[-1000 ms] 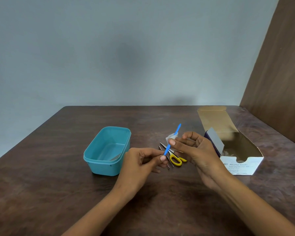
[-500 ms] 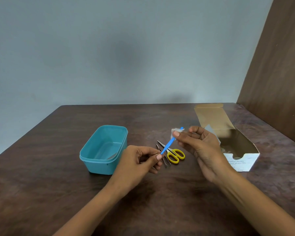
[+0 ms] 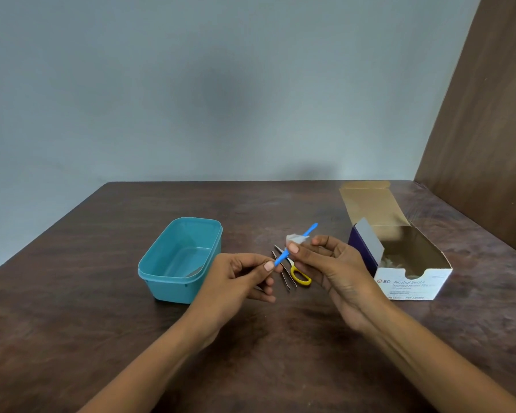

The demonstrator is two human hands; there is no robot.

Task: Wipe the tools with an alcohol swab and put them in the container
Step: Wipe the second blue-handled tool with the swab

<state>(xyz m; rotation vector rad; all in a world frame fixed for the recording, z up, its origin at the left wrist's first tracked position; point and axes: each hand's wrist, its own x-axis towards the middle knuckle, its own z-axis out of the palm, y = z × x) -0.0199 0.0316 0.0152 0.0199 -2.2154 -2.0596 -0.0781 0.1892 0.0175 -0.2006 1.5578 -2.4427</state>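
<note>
Left hand (image 3: 236,281) pinches the near end of the blue tool (image 3: 295,244); right hand (image 3: 331,263) pinches the alcohol swab (image 3: 296,239) around its shaft, just beyond the left grip. Container (image 3: 179,257) lies left of both grips. Risk: the light pinch lets the tool slip onto the worktop (image 3: 72,323).

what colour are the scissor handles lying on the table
Yellow; the scissors show in the head view, on the table between the two hands.
</note>
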